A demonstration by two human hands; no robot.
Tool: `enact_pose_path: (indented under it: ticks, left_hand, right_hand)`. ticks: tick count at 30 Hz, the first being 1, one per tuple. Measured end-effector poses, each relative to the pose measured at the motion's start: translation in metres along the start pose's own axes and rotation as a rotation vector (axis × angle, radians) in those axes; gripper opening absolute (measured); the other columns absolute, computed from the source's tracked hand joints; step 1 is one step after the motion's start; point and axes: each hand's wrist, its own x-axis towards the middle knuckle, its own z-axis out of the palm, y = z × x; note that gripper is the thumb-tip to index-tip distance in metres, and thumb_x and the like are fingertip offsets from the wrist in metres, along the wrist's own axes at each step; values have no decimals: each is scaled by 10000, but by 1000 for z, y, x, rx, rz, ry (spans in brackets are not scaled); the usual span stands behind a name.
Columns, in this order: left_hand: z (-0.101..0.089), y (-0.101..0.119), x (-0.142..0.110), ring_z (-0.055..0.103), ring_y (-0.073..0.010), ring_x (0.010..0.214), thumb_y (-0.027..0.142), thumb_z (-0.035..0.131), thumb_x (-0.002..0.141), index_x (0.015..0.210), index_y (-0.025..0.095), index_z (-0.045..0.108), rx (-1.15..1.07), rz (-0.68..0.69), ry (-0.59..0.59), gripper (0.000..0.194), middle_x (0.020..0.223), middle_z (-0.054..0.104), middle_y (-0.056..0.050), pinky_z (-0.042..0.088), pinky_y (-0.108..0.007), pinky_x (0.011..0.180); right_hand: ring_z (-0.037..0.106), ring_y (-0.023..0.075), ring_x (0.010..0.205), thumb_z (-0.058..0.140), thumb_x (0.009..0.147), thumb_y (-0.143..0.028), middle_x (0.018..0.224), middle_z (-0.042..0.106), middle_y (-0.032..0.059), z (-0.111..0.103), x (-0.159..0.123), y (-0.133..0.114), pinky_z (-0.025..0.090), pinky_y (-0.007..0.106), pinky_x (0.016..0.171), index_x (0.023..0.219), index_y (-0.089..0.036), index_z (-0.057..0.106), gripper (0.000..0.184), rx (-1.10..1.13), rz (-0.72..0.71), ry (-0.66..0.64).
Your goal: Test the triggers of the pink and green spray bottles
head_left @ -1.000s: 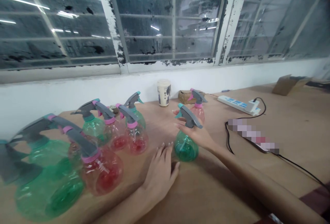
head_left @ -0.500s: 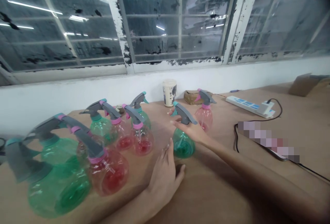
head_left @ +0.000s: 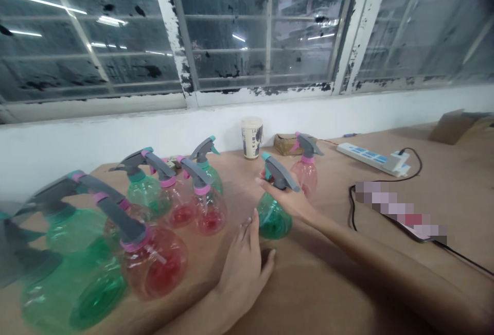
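Right hand (head_left: 287,198) closed loosely on the neck of a green spray bottle (head_left: 273,221) (a slim grip that could slip and drop it), left hand (head_left: 244,269) open and empty beside it.

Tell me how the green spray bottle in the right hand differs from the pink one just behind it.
The green spray bottle has green-tinted plastic and teal trim, while the pink spray bottle has pink-tinted plastic and a pink collar. The green bottle leans, gripped at the neck by the right hand; the pink bottle stands upright, untouched. Both have grey trigger heads.
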Motion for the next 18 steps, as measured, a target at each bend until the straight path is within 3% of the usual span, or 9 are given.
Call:
enact_pose_path:
  ticks: [3,10,18]
  left_hand:
    - [0,0,0,473,-335,1241,249,468,848,1444,90,79,-9,-6,-4,729,1372,448,-243,438,-524,957]
    - [3,0,-1,444,-341,1263,233,473,842,1444,92,113,-41,-25,-23,715,1375,453,-227,447,-511,953]
    - [4,-1,-1,473,-335,1241,247,478,825,1411,62,167,-52,-62,-4,688,1371,450,-244,439,-521,971]
  right_hand:
    - [605,176,674,628,743,-327,703,636,0,0,0,1,501,310,645,765,-248,583,94,-23,-2,6]
    - [647,179,734,633,741,-296,901,689,10,0,5,3,517,341,727,952,-265,626,213,36,-28,-89]
    - [625,165,717,580,758,-237,824,687,-14,6,15,-7,506,305,702,1013,-260,629,261,-69,-60,-192]
